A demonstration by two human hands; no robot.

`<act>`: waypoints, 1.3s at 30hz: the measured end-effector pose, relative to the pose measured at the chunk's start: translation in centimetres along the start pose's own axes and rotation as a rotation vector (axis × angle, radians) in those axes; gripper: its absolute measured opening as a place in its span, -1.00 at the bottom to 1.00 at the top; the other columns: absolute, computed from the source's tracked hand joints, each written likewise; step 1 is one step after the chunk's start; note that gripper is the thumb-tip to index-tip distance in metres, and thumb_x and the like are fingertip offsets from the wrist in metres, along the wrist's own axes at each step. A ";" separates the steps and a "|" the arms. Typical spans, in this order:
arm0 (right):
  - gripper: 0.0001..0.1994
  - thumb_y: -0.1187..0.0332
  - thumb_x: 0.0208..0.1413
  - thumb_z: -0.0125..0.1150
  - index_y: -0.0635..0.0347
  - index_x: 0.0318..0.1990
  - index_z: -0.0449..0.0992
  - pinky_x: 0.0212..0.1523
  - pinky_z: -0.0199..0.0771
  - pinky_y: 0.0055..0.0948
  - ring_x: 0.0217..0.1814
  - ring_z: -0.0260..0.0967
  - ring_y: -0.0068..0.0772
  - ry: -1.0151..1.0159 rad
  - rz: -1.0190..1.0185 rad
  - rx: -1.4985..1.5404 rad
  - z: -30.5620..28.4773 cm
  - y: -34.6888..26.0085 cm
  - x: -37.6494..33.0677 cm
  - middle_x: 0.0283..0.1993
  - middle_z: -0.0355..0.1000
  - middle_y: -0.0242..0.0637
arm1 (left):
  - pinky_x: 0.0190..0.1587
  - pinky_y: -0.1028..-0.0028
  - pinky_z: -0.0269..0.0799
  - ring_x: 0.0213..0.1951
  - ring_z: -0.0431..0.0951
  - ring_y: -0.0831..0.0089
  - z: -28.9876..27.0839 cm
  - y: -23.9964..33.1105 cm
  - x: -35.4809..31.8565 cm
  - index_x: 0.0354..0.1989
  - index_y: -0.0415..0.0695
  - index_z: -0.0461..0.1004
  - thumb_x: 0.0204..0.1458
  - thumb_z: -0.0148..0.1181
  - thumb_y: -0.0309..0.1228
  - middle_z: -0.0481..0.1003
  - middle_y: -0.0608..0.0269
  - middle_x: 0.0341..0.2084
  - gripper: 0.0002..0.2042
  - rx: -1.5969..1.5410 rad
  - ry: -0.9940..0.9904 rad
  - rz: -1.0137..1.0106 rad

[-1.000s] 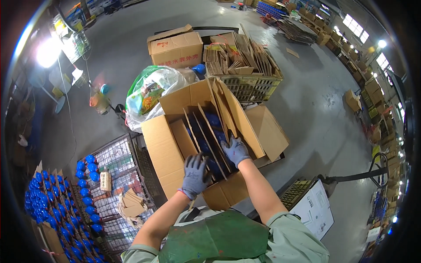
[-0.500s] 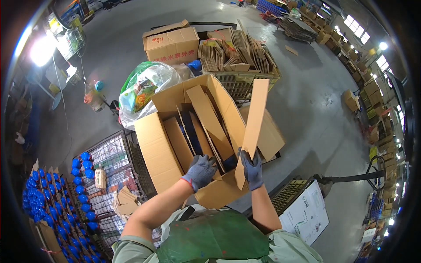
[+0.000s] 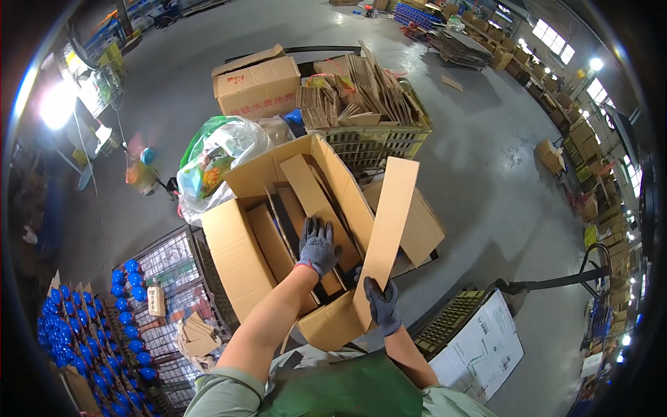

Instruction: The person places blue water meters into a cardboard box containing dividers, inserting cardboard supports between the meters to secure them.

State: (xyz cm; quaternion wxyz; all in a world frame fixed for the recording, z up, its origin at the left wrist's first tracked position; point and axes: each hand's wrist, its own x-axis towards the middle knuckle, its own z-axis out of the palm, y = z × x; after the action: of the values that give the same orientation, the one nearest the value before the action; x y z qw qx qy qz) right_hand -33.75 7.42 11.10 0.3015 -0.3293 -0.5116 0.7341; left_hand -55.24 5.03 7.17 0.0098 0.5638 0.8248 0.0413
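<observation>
Gloved right hand [image 3: 383,306] clasping the lower end of a long cardboard strip [image 3: 393,215], held slanting at the right side of the open corrugated carton [image 3: 240,256]; gloved left hand [image 3: 319,248], fingers extended and slightly spread, lies palm-down over cardboard dividers [image 3: 306,183] inside that carton.

The place is a wide hall with a grey floor [image 3: 493,187], which shines softly in the light. On the left, 1 lamp [image 3: 58,104] glows strongly, and on the upper right a smaller light [image 3: 596,64] shines near the bright windows [image 3: 553,40]. Along the right side runs a long row of cardboard boxes [image 3: 582,137], with a stack of flat sheets [image 3: 458,50] near its far end.
</observation>
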 end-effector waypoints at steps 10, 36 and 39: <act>-0.77 0.48 0.24 0.16 0.26 0.03 0.44 -0.45 0.20 -0.57 -0.45 0.24 -0.65 0.163 -0.007 0.121 -4.2 0.5 -4.2 -0.36 0.38 -0.45 | 0.17 0.08 0.25 0.05 0.44 0.03 -3.4 -1.6 -3.4 -0.30 -0.08 0.52 -0.26 0.13 -0.51 0.52 0.10 -0.15 -0.74 -0.579 0.421 0.112; -0.56 0.29 0.17 0.16 0.26 0.17 0.37 0.29 0.13 0.02 0.25 0.17 0.26 -0.638 -0.361 -0.437 9.9 1.2 2.2 0.15 0.33 0.13 | 0.17 0.40 0.33 0.17 0.35 0.43 -6.2 -1.6 -19.3 0.42 -0.15 0.04 0.15 0.14 -0.61 0.32 0.24 0.23 -0.35 -2.138 0.096 -0.455; -0.52 0.20 0.17 0.19 0.23 0.20 0.37 0.28 0.17 -0.01 0.28 0.17 0.19 -0.778 -0.556 -0.602 16.2 2.1 4.4 0.22 0.27 0.08 | 0.02 0.47 0.38 0.03 0.41 0.46 -2.4 -6.0 -24.2 0.37 -0.20 0.13 0.04 0.06 -0.59 0.39 0.21 0.13 -0.37 -1.805 0.579 -0.959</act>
State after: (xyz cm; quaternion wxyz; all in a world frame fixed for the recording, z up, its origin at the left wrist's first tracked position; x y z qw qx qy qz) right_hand -49.47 1.25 12.58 0.1655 0.0413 -0.8394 0.5161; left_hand -52.16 -19.79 8.35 0.2430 -0.0676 0.5956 0.7627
